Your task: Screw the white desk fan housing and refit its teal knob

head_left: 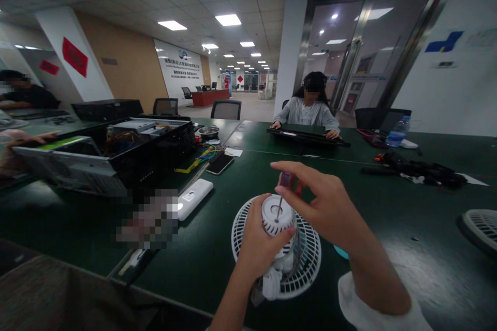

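Observation:
A white fan's motor housing [276, 210] stands over its round white grille [309, 248], which rests on the green table. My left hand [258, 238] is wrapped round the housing, thumb on its near right side. In my right hand [316, 194] is a screwdriver [285, 180] with a dark purple handle, pinched between thumb and fingers. Its shaft slants down, and the tip meets a small recess in the top of the housing.
An open black computer case [155, 150] is at the left. Near it lie a white power bank [195, 199] and a phone [220, 163]. Another grille [483, 227] is at the right edge. Across the table, a person holds a dark panel [306, 137].

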The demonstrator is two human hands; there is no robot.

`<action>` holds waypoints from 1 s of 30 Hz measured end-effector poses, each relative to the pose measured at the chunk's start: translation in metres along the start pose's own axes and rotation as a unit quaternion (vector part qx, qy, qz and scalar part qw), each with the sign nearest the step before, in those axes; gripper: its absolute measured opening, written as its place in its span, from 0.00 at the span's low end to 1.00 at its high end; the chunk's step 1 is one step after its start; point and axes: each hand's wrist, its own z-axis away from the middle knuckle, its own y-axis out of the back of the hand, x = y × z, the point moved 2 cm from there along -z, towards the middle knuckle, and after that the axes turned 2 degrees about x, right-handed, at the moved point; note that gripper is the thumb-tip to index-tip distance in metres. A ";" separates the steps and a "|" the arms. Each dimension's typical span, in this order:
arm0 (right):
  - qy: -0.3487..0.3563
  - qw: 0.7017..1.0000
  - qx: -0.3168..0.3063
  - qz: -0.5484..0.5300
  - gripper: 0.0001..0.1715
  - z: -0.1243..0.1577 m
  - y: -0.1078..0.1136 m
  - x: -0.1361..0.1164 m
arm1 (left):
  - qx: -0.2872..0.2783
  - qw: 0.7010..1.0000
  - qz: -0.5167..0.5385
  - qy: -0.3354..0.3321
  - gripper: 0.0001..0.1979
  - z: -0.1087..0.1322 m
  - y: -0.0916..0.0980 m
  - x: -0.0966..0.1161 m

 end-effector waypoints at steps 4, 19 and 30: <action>0.012 0.996 0.051 0.077 0.12 -0.003 -0.005 0.000 | -0.002 1.000 0.005 -0.004 0.27 0.000 0.000 0.001; 0.078 0.989 0.098 0.074 0.11 -0.002 0.001 0.000 | 0.006 1.000 -0.006 -0.004 0.29 0.001 0.000 -0.002; 0.076 0.980 0.150 0.110 0.10 -0.001 0.001 -0.005 | 0.001 1.000 0.001 0.002 0.29 0.001 -0.001 -0.003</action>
